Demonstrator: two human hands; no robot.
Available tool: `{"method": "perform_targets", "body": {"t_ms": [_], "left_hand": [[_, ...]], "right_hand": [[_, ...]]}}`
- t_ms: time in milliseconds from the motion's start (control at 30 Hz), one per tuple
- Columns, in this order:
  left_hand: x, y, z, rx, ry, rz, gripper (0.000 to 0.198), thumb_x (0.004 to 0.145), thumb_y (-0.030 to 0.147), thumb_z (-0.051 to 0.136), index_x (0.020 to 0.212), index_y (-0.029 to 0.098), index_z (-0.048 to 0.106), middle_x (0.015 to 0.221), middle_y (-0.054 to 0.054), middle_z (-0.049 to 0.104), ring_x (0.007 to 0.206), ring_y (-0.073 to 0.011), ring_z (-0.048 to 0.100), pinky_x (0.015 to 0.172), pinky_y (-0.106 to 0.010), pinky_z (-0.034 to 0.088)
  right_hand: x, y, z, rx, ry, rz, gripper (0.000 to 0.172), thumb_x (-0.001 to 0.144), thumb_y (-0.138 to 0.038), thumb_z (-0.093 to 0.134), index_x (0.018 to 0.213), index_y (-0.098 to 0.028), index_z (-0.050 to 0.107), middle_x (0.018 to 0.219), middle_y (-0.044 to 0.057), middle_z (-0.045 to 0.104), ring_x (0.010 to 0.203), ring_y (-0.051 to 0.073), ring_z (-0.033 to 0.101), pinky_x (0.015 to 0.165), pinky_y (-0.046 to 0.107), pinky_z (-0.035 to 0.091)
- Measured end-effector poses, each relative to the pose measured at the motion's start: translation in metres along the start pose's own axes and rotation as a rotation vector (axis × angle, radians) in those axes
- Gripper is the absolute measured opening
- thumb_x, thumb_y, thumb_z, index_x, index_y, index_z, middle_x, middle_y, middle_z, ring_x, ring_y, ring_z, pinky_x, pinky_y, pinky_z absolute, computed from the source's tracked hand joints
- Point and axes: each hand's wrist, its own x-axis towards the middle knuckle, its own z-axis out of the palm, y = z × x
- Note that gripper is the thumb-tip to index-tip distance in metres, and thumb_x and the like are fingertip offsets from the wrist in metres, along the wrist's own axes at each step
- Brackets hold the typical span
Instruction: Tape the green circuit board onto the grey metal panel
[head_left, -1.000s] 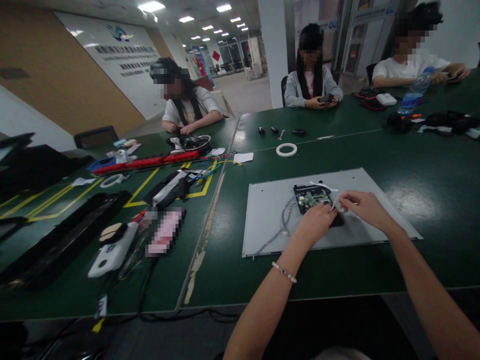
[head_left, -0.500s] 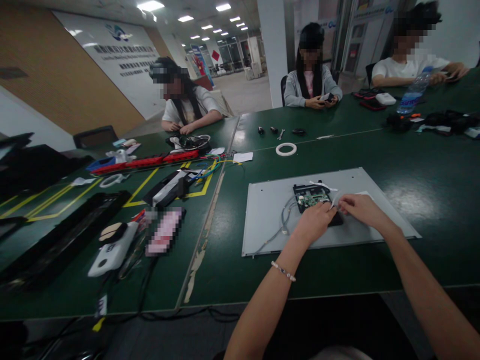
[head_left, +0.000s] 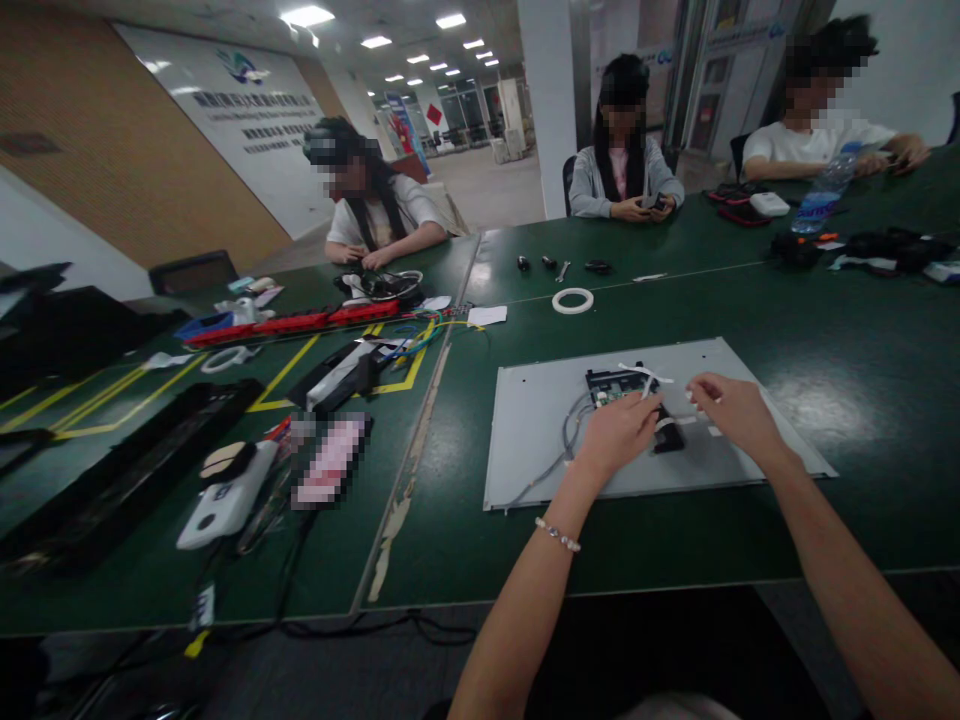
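A grey metal panel (head_left: pixel 540 440) lies flat on the green table (head_left: pixel 825 330) in front of me. On it sits a small green circuit board (head_left: pixel 611 385) with a grey cable (head_left: pixel 566 440) running off to the left. My left hand (head_left: pixel 616 432) rests over the board's near edge, fingers curled and pinching a white strip (head_left: pixel 651 378). My right hand (head_left: pixel 731 408) hovers just right of the board, fingers pinched on a small white piece I cannot make out.
A white tape ring (head_left: pixel 573 300) and small tools (head_left: pixel 559 266) lie beyond the panel. Left table holds a red power strip (head_left: pixel 300 323), black bars, a white device (head_left: pixel 225 500) and wires. Three people sit along the far side. A water bottle (head_left: pixel 821 195) stands far right.
My hands have drawn apart: the left moved slightly left and nearer, the right shifted right. The white strip now stretches up over the board.
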Motion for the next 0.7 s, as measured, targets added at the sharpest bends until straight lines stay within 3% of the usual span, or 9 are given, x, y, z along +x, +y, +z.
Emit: {"method": "perform_targets", "body": {"t_ms": [133, 300, 400, 567, 700], "left_hand": [[0.003, -0.003, -0.004, -0.321, 0.207, -0.076, 0.041, 0.098, 0.028, 0.035, 0.137, 0.021, 0.044, 0.132, -0.009, 0.057, 0.120, -0.0180, 0.053, 0.101, -0.035, 0.045], [0.005, -0.001, -0.008, -0.504, 0.210, -0.098, 0.045, 0.099, 0.023, 0.029, 0.143, 0.025, 0.036, 0.147, -0.006, 0.043, 0.136, -0.0180, 0.038, 0.112, -0.040, 0.035], [0.005, 0.001, -0.007, -0.526, 0.207, -0.111, 0.045, 0.100, 0.020, 0.026, 0.143, 0.026, 0.035, 0.148, -0.005, 0.042, 0.138, -0.0168, 0.036, 0.113, -0.040, 0.034], [0.006, 0.005, -0.006, -0.549, 0.211, -0.172, 0.052, 0.099, 0.016, 0.030, 0.149, 0.027, 0.019, 0.140, -0.011, 0.051, 0.125, -0.0170, 0.051, 0.104, -0.041, 0.044], [0.009, 0.003, -0.005, -0.774, 0.358, -0.320, 0.073, 0.095, 0.017, 0.046, 0.150, 0.027, 0.001, 0.129, -0.014, 0.060, 0.108, -0.0177, 0.063, 0.094, -0.039, 0.050]], "right_hand": [[-0.006, -0.027, 0.003, 0.269, 0.090, -0.088, 0.033, 0.090, -0.043, 0.046, 0.098, -0.018, 0.065, 0.086, 0.006, 0.069, 0.077, 0.017, 0.066, 0.071, 0.028, 0.049], [-0.016, -0.059, 0.015, 0.510, -0.017, -0.194, 0.040, 0.088, -0.043, 0.052, 0.122, -0.021, 0.057, 0.115, 0.008, 0.065, 0.105, 0.020, 0.062, 0.086, 0.032, 0.051], [-0.018, -0.064, 0.023, 0.639, -0.138, -0.179, 0.049, 0.085, -0.042, 0.058, 0.129, -0.022, 0.051, 0.109, 0.007, 0.067, 0.101, 0.019, 0.063, 0.089, 0.034, 0.051], [-0.017, -0.058, 0.029, 0.717, -0.177, -0.061, 0.039, 0.080, -0.044, 0.063, 0.109, -0.018, 0.062, 0.088, 0.006, 0.071, 0.083, 0.019, 0.067, 0.078, 0.032, 0.053], [-0.015, -0.057, 0.026, 0.703, -0.126, -0.011, 0.035, 0.078, -0.048, 0.065, 0.094, -0.016, 0.066, 0.084, 0.007, 0.071, 0.078, 0.020, 0.068, 0.066, 0.029, 0.054]]}}
